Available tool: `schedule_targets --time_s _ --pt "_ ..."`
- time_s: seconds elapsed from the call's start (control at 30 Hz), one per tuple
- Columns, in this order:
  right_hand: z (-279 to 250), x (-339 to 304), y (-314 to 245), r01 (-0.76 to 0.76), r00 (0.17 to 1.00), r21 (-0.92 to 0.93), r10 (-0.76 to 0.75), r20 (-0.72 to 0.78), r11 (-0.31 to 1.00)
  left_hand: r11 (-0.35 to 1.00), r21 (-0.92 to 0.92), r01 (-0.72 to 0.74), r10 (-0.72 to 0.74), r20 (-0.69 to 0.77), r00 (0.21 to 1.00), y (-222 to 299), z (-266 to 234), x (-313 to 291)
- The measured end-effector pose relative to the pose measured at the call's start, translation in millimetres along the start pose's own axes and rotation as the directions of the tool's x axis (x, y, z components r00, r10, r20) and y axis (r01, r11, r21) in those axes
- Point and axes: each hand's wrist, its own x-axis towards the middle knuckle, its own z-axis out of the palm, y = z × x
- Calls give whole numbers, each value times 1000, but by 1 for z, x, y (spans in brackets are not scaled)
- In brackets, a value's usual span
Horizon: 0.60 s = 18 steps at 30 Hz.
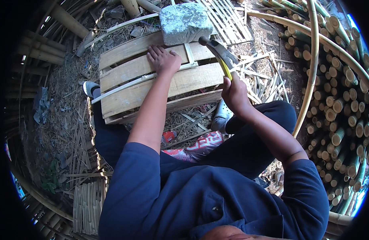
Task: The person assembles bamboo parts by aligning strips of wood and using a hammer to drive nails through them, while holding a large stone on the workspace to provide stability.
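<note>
"Your dark blue shirt (180, 200) is filling the near view; beyond it, your right hand (235, 93) is gripping a yellow-handled hammer (225, 69), its head hovering near the stone block (185, 24)."

"And what is your left hand (163, 61) doing?"

"It is lying palm down, fingers spread, on the slatted wooden crate (124, 99). You are showing nothing in its grasp, but the palm is hiding whatever is underneath."

"Where are your strips lying?"

"Your long thin strip (128, 85) is running across the slats beneath your forearm; your short strip (189, 53) is lying just right of that hand."

"So what are you risking?"

"Your bare fingers are lying near the hammer, so a stray swing could be bruising them. Your strips are looking loose, so a knock could be sending one towards a gap."
</note>
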Motion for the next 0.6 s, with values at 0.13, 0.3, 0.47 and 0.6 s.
schedule_targets --time_s 0.13,0.3,0.47,0.6 --pt "8 1 7 3 935 -291 101 339 957 1000 19 -8 8 6 1000 5 -4 -1" --pt "1 5 -5 -11 989 -121 29 148 993 1000 16 -1 2 -7 1000 0 1 1" --pt "1 2 -3 -20 962 -223 79 260 975 1000 24 3 -3 15 1000 -1 4 0" --pt "2 -1 -2 -45 997 32 43 57 998 1000 6 -8 8 -18 1000 0 6 1"
